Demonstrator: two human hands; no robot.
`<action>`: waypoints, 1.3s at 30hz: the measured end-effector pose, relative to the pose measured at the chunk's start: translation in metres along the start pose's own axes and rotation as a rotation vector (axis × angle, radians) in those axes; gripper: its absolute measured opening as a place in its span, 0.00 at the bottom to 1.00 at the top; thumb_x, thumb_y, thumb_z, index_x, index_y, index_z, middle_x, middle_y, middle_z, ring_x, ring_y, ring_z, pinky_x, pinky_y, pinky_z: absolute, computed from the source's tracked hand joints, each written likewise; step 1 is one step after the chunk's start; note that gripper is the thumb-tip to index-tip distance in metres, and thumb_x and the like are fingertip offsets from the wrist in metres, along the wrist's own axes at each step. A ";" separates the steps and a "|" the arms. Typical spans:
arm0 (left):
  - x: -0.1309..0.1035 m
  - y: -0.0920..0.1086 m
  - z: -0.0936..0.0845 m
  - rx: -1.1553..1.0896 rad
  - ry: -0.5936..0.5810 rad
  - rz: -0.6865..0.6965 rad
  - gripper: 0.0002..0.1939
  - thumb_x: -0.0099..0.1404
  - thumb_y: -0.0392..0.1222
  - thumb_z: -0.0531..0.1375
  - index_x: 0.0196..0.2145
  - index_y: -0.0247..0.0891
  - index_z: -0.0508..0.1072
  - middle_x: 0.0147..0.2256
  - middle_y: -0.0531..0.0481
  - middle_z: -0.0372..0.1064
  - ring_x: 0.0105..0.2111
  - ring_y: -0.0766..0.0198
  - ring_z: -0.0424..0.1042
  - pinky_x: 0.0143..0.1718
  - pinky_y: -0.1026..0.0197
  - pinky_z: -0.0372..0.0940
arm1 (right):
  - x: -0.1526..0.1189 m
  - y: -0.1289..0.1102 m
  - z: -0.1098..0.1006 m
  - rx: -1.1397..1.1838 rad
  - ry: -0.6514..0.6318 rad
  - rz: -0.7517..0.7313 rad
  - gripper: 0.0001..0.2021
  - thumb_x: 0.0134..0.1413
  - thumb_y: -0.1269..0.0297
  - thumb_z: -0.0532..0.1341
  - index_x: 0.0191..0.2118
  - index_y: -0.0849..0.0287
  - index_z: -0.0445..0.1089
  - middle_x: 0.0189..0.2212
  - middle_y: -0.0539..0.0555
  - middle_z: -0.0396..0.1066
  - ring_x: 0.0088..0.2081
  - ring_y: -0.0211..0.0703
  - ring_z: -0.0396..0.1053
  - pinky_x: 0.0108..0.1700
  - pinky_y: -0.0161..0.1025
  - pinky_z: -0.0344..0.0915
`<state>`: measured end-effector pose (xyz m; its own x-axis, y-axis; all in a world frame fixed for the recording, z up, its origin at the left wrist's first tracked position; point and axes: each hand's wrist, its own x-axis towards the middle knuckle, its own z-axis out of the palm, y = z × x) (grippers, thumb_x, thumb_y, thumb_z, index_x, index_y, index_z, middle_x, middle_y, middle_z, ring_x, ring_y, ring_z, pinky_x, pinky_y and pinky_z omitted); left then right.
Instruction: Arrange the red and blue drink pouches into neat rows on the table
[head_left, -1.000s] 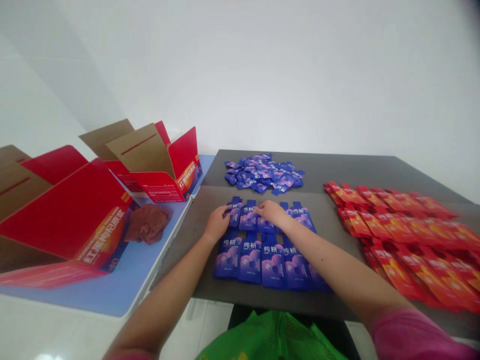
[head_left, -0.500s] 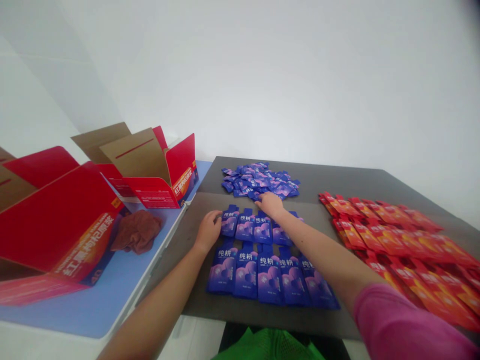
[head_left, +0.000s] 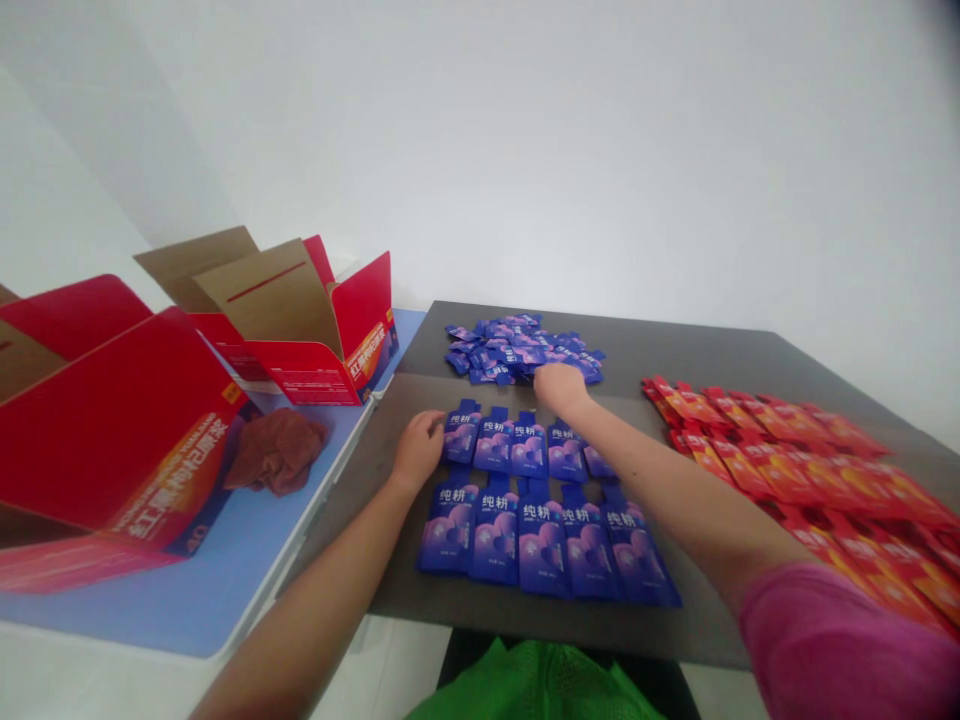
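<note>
My right hand (head_left: 561, 388) is at the near edge of a loose pile of blue-purple pouches (head_left: 495, 345). Its fingers are closed on a blue pouch there, with the fingertips mostly hidden. My left hand (head_left: 418, 450) lies to the left of the neat rows, fingers loosely bent and a little apart, close against the end pouch (head_left: 460, 436) of the far row. Between my arms, two rows of blue pouches lie face up; the near row (head_left: 543, 545) is fully in view. My right forearm partly covers the far row's right end.
Red-orange pouches (head_left: 787, 468) lie in overlapping rows on the right of the dark table (head_left: 675, 345). At left, open red cartons (head_left: 304, 372) and a crumpled brown cloth (head_left: 276, 450) sit on a blue surface (head_left: 225, 610). A wall stands behind.
My right hand has moved slightly right along the pile's near edge, and its fingers have curled in. My left hand has stayed beside the far row. The whole view has shifted slightly.
</note>
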<state>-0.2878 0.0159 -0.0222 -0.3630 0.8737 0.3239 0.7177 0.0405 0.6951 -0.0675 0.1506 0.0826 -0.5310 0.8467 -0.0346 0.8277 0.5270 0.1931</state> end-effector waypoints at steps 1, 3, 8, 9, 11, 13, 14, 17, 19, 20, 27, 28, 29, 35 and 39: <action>0.000 0.001 0.000 -0.004 -0.002 0.000 0.16 0.63 0.34 0.52 0.45 0.34 0.75 0.47 0.40 0.72 0.51 0.55 0.69 0.57 0.51 0.62 | -0.011 0.002 -0.004 -0.008 0.023 0.012 0.17 0.62 0.72 0.49 0.46 0.71 0.73 0.43 0.73 0.74 0.47 0.55 0.73 0.45 0.41 0.66; -0.001 0.002 0.001 -0.012 -0.008 0.001 0.16 0.63 0.34 0.52 0.44 0.34 0.75 0.47 0.41 0.72 0.51 0.56 0.69 0.58 0.52 0.61 | -0.038 0.003 -0.008 -0.018 0.076 0.000 0.17 0.62 0.71 0.48 0.44 0.69 0.74 0.42 0.71 0.74 0.45 0.53 0.74 0.43 0.40 0.66; -0.001 0.004 0.001 -0.017 -0.021 -0.001 0.16 0.62 0.34 0.53 0.44 0.33 0.76 0.48 0.41 0.72 0.51 0.56 0.69 0.58 0.52 0.61 | -0.098 -0.014 0.014 -0.018 0.121 -0.221 0.14 0.62 0.71 0.50 0.41 0.65 0.73 0.38 0.66 0.74 0.40 0.50 0.73 0.39 0.38 0.64; -0.001 0.004 0.001 -0.015 -0.022 0.000 0.16 0.62 0.34 0.52 0.44 0.34 0.76 0.48 0.41 0.72 0.51 0.56 0.69 0.58 0.51 0.61 | -0.105 -0.018 0.020 -0.021 0.099 -0.251 0.13 0.61 0.73 0.50 0.41 0.65 0.72 0.38 0.66 0.74 0.39 0.50 0.73 0.38 0.39 0.64; -0.001 0.004 0.001 -0.010 -0.024 0.003 0.16 0.62 0.33 0.52 0.43 0.35 0.76 0.47 0.42 0.73 0.51 0.56 0.69 0.58 0.51 0.61 | -0.112 -0.028 0.031 -0.032 0.064 -0.280 0.14 0.59 0.76 0.50 0.42 0.66 0.72 0.38 0.66 0.74 0.39 0.50 0.73 0.37 0.40 0.64; 0.000 0.003 0.001 -0.004 -0.026 0.005 0.15 0.62 0.33 0.52 0.42 0.36 0.76 0.47 0.43 0.73 0.50 0.56 0.70 0.58 0.51 0.61 | -0.114 -0.035 0.037 -0.048 0.046 -0.291 0.14 0.57 0.79 0.51 0.42 0.68 0.72 0.38 0.66 0.74 0.40 0.51 0.73 0.37 0.40 0.64; 0.000 0.003 0.000 -0.001 -0.026 0.005 0.15 0.61 0.33 0.52 0.42 0.36 0.76 0.46 0.43 0.73 0.50 0.56 0.70 0.57 0.51 0.62 | -0.115 -0.038 0.039 -0.050 0.036 -0.299 0.14 0.57 0.79 0.51 0.42 0.68 0.72 0.38 0.66 0.74 0.40 0.51 0.73 0.37 0.40 0.65; 0.000 0.002 0.000 0.007 -0.028 0.002 0.15 0.61 0.33 0.52 0.41 0.35 0.76 0.46 0.42 0.73 0.49 0.56 0.70 0.57 0.52 0.62 | -0.115 -0.041 0.042 -0.023 0.017 -0.331 0.12 0.59 0.76 0.52 0.41 0.67 0.73 0.38 0.65 0.74 0.40 0.50 0.73 0.38 0.40 0.65; 0.000 0.001 0.000 0.012 -0.031 0.001 0.15 0.61 0.33 0.52 0.42 0.35 0.77 0.46 0.42 0.73 0.49 0.56 0.70 0.56 0.52 0.63 | -0.112 -0.036 0.042 0.017 0.032 -0.339 0.11 0.62 0.71 0.53 0.40 0.65 0.74 0.38 0.64 0.75 0.40 0.49 0.73 0.38 0.39 0.64; 0.000 0.001 0.000 0.014 -0.033 0.002 0.15 0.61 0.33 0.52 0.42 0.35 0.77 0.46 0.42 0.73 0.50 0.56 0.70 0.57 0.52 0.63 | -0.109 -0.031 0.041 0.036 0.040 -0.332 0.12 0.63 0.68 0.53 0.39 0.64 0.74 0.37 0.63 0.75 0.40 0.48 0.73 0.39 0.38 0.64; 0.001 -0.001 0.001 0.022 -0.038 0.009 0.15 0.61 0.34 0.53 0.42 0.35 0.76 0.46 0.41 0.73 0.50 0.54 0.70 0.57 0.50 0.63 | -0.060 0.029 0.035 0.244 -0.089 -0.122 0.14 0.59 0.51 0.59 0.42 0.51 0.77 0.40 0.54 0.78 0.42 0.46 0.74 0.39 0.35 0.63; 0.002 -0.002 0.001 0.021 -0.035 0.009 0.15 0.61 0.34 0.53 0.42 0.35 0.76 0.46 0.41 0.73 0.50 0.54 0.70 0.57 0.50 0.63 | -0.054 0.036 0.035 0.265 -0.104 -0.079 0.14 0.59 0.50 0.59 0.42 0.50 0.77 0.40 0.53 0.78 0.41 0.46 0.74 0.39 0.34 0.63; 0.002 -0.002 0.001 0.020 -0.033 0.008 0.15 0.61 0.34 0.53 0.42 0.35 0.76 0.46 0.41 0.73 0.50 0.54 0.70 0.57 0.50 0.63 | -0.050 0.041 0.035 0.276 -0.101 -0.048 0.15 0.60 0.50 0.58 0.42 0.50 0.77 0.40 0.53 0.78 0.41 0.45 0.74 0.39 0.34 0.63; 0.000 -0.003 0.002 0.020 -0.036 0.008 0.15 0.61 0.35 0.53 0.42 0.36 0.76 0.47 0.42 0.73 0.51 0.55 0.70 0.57 0.50 0.62 | -0.060 0.028 0.052 0.317 0.018 -0.314 0.16 0.58 0.53 0.60 0.47 0.54 0.75 0.50 0.54 0.74 0.51 0.45 0.70 0.51 0.36 0.63; 0.000 -0.003 0.001 0.026 -0.050 0.015 0.15 0.62 0.35 0.52 0.42 0.37 0.77 0.46 0.42 0.73 0.50 0.55 0.70 0.57 0.50 0.62 | -0.072 0.007 0.063 0.172 0.040 -0.383 0.15 0.62 0.62 0.56 0.50 0.59 0.72 0.52 0.58 0.72 0.50 0.46 0.70 0.50 0.37 0.63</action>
<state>-0.2887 0.0161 -0.0250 -0.3223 0.8974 0.3013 0.7381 0.0390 0.6735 -0.0125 0.0978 0.0247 -0.8098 0.5857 -0.0337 0.5859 0.8104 0.0071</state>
